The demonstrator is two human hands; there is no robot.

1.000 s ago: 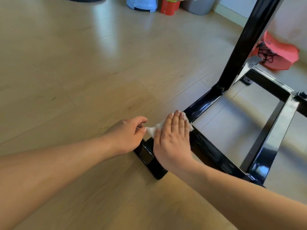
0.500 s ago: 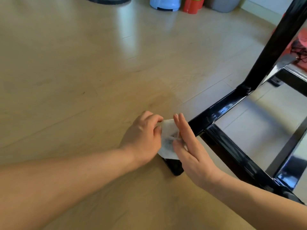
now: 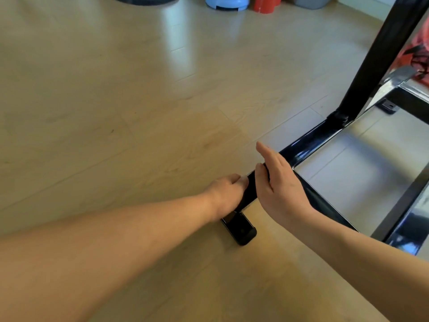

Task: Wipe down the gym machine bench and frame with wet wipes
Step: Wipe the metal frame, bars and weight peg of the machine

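The gym machine's glossy black frame lies on the wooden floor, its base bar (image 3: 308, 140) running from the upright post (image 3: 380, 49) down to a capped end (image 3: 241, 231). My left hand (image 3: 226, 194) is pressed with curled fingers against the left side of that bar near its end. The wet wipe does not show; it is hidden under this hand. My right hand (image 3: 281, 189) is over the same bar just to the right, fingers straight and pointing away, thumb lying on the bar's top, with no wipe in it.
Cross bars of the frame (image 3: 408, 196) enclose floor at the right. A blue stool (image 3: 226, 2), a red container (image 3: 267, 4) and a grey bin (image 3: 311, 1) stand at the back. A red bag (image 3: 417, 49) lies behind the post.
Both hands held the white wipe at the bar's end. The left hand has since gone down against the bar's side with the wipe out of sight, and the right hand has let go of it.
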